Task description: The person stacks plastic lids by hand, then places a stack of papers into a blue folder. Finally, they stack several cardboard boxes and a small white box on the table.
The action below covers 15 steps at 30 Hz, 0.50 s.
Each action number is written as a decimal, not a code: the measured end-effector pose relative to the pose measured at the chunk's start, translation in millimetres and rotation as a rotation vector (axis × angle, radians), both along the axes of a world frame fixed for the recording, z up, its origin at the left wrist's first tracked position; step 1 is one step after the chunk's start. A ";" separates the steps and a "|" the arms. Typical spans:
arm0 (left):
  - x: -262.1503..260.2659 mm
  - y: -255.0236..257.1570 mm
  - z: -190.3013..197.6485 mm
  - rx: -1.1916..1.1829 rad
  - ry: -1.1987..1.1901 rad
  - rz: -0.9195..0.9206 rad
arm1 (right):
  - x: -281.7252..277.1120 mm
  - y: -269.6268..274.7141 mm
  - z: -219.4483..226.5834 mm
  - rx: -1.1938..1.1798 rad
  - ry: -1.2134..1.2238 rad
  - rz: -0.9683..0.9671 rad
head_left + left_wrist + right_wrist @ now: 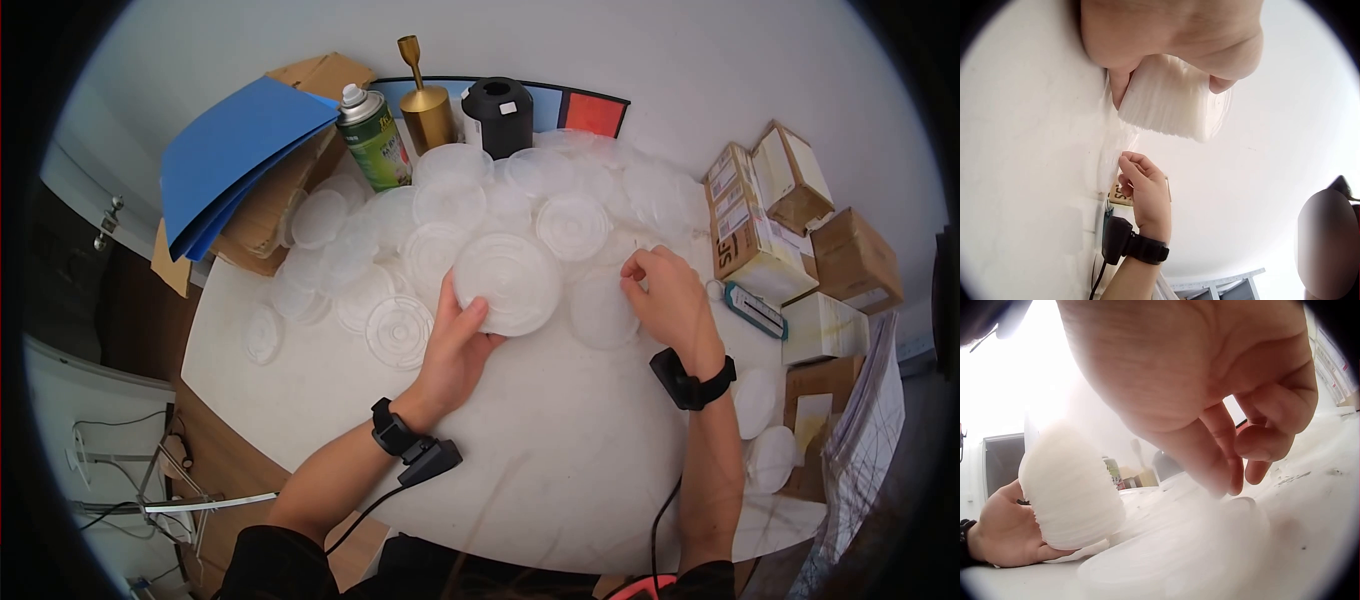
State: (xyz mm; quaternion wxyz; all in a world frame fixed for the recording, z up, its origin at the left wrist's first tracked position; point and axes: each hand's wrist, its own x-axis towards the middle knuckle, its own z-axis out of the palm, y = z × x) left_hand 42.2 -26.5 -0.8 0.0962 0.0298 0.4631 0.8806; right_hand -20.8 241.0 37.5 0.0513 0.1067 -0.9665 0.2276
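Note:
My left hand (455, 350) grips a thick stack of clear round plastic lids (508, 284), thumb over the top lid and fingers beneath. The left wrist view shows the stack (1166, 100) edge-on, its many rims pressed together. To the right, my right hand (665, 300) has thumb and fingertips together at the rim of a single plastic lid (603, 312) low over the table. In the right wrist view that lid (1179, 550) is blurred, with its edge right at the fingertips. Many loose lids (450, 200) lie heaped beyond both hands.
A green spray can (376, 140), a brass candlestick (428, 110) and a black cylinder (497, 115) stand behind the heap. Blue folders (240, 150) lean at the left. Cardboard boxes (750, 225) line the right side, with a teal-edged object (756, 310) beside them.

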 end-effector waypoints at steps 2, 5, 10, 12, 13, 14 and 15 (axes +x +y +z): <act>0.1 -0.5 -1.4 -0.001 0.001 -0.006 | 2.1 0.7 1.2 0.014 -0.048 -0.013; -1.1 -0.2 1.3 -0.006 -0.001 0.002 | 0.1 -0.9 7.1 0.033 -0.143 -0.032; -0.3 0.2 0.4 -0.008 0.000 -0.013 | 1.5 3.3 -2.6 0.070 -0.155 -0.028; -0.6 0.2 2.3 -0.013 0.000 -0.004 | 0.1 2.8 -1.7 0.075 -0.194 -0.044; -1.1 0.0 3.0 -0.015 -0.002 -0.004 | -0.3 2.6 -1.4 0.077 -0.214 -0.053; -1.0 0.0 2.9 -0.017 -0.006 -0.005 | -0.8 3.1 -1.0 0.074 -0.198 -0.046; -0.4 0.1 2.3 -0.020 -0.013 -0.007 | -0.6 3.9 -0.6 0.070 -0.184 -0.039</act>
